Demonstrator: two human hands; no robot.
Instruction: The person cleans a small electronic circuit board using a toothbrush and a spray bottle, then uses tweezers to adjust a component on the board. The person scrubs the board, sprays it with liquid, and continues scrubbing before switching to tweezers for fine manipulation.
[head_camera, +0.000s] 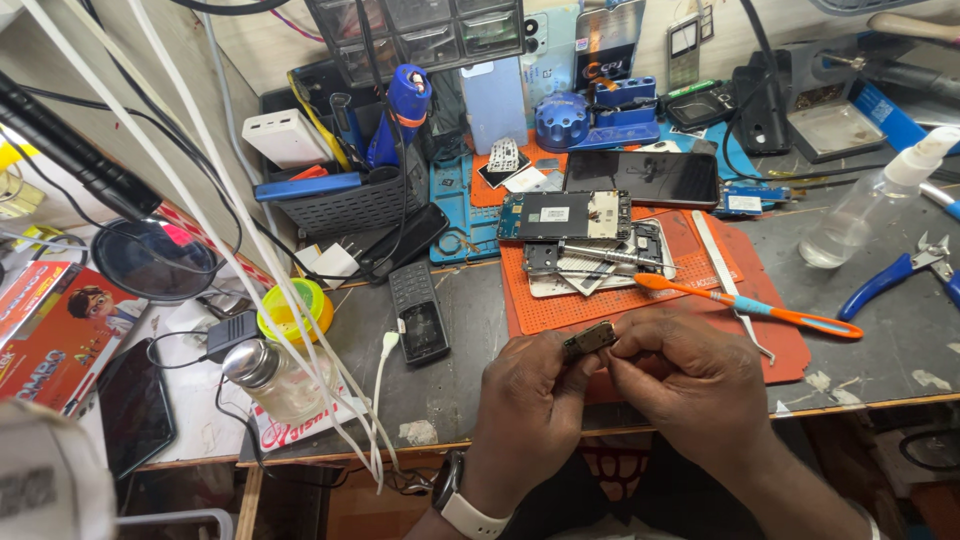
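Both hands, left hand (528, 400) and right hand (690, 375), pinch a small metal part (589, 340) between fingertips at the table's (470, 320) near edge, just near of the orange mat (600, 300) and toothbrush (750, 306).

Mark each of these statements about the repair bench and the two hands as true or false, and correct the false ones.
1. Both hands pinch one small metal component between them. True: the left hand and right hand grip it together.
2. The orange-handled toothbrush lies in the black plastic basket. False: it lies across the orange rubber work mat.
3. A dismantled phone with exposed circuit board rests on that mat. True.
4. The blue-handled pliers are in the right hand. False: they lie on the bench, apart from it.
5. The clear spray bottle stands left of the hands. False: it stands to the right.
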